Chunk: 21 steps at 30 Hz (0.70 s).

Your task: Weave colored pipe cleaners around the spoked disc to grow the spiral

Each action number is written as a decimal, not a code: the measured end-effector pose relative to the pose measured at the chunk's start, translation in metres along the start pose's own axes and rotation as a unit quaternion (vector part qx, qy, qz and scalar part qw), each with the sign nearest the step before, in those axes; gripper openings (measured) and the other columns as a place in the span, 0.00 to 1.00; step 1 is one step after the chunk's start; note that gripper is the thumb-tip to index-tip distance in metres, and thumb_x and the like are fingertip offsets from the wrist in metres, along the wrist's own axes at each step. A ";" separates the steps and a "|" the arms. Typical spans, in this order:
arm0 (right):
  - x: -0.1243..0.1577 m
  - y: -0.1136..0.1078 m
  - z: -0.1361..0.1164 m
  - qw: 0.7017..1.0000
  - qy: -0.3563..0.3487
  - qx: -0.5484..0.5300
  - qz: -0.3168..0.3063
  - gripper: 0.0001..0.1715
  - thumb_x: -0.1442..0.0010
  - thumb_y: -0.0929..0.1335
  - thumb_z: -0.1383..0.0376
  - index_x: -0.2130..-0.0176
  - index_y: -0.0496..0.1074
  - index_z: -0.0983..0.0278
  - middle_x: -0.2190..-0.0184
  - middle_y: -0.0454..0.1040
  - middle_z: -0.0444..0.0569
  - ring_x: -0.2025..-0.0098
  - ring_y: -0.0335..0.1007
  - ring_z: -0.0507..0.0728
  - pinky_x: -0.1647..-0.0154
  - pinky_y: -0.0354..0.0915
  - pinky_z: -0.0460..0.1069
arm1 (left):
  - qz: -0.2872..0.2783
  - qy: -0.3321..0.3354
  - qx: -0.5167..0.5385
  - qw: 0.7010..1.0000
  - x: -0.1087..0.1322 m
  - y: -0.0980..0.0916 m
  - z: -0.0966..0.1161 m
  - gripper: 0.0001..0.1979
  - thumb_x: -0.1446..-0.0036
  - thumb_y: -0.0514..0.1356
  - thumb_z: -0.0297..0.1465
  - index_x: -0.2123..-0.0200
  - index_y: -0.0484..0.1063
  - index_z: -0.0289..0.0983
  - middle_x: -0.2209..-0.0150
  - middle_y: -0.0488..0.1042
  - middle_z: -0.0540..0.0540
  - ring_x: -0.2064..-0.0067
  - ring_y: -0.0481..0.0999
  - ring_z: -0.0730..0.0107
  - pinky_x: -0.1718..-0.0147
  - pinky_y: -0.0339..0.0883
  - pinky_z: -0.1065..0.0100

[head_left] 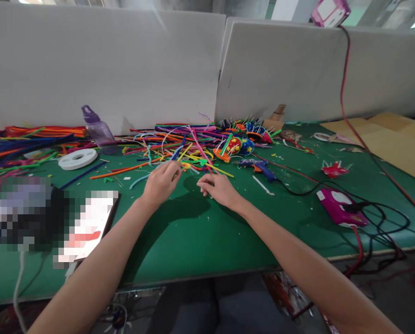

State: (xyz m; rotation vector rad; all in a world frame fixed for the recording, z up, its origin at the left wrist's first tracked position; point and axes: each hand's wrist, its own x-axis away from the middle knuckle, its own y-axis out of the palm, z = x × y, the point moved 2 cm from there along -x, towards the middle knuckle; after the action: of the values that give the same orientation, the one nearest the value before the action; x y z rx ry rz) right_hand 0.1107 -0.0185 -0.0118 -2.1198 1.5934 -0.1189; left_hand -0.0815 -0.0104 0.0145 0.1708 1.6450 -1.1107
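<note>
My left hand [163, 182] is closed in a pinch just above the green table [179, 255]. Whatever it may hold is too small to make out. Beside its fingertips lie bright pipe cleaners [186, 150] in many colours, spread in a loose heap. A short gap away, my right hand [218, 188] has its thumb and fingers pressed together. I cannot tell whether anything is between them. Past the right hand are round star-patterned pieces, one red [233, 145] and one blue [246, 146]. A blue glue gun [259, 168] rests to their right.
At the left stand a purple bottle [99, 132], a white spool [78, 159] and a blurred phone [89, 227]. A magenta power socket [341, 206] with tangled cords sits at the right. Upright white panels [106, 65] close off the back. Brown cardboard [395, 144] lies far right.
</note>
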 end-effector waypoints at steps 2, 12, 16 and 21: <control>0.000 0.001 0.000 1.000 0.006 -0.008 0.002 0.07 0.41 0.65 0.65 0.69 0.71 0.64 0.76 0.74 0.45 0.76 0.69 0.50 0.72 0.67 0.47 | 0.006 0.008 0.000 1.000 0.000 -0.001 0.001 0.09 0.40 0.56 0.23 0.71 0.62 0.40 0.68 0.77 0.48 0.67 0.76 0.72 0.68 0.66 0.72; -0.001 0.004 0.006 0.998 -0.020 -0.045 0.047 0.05 0.45 0.68 0.64 0.70 0.69 0.63 0.76 0.73 0.44 0.77 0.68 0.50 0.74 0.66 0.47 | 0.005 0.008 -0.004 1.000 -0.001 0.000 0.001 0.09 0.41 0.56 0.23 0.71 0.62 0.40 0.67 0.77 0.48 0.66 0.77 0.71 0.68 0.67 0.71; 0.000 0.001 0.002 0.996 -0.019 -0.068 0.047 0.05 0.44 0.67 0.64 0.70 0.70 0.64 0.78 0.73 0.44 0.78 0.70 0.51 0.71 0.68 0.48 | 0.003 0.005 -0.002 1.000 -0.001 -0.001 0.001 0.09 0.40 0.56 0.23 0.71 0.62 0.40 0.68 0.77 0.48 0.66 0.77 0.71 0.67 0.67 0.71; 0.000 -0.001 -0.001 0.997 -0.032 -0.062 0.038 0.07 0.42 0.65 0.64 0.71 0.69 0.63 0.77 0.73 0.44 0.77 0.72 0.51 0.69 0.68 0.48 | 0.001 -0.001 0.002 1.000 0.000 0.000 0.000 0.09 0.41 0.56 0.23 0.71 0.62 0.40 0.68 0.77 0.48 0.67 0.76 0.71 0.68 0.66 0.71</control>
State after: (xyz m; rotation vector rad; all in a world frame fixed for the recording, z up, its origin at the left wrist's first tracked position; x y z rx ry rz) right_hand 0.1112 -0.0190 -0.0108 -2.1291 1.6799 0.0758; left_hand -0.0814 -0.0097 0.0144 0.1740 1.6403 -1.1135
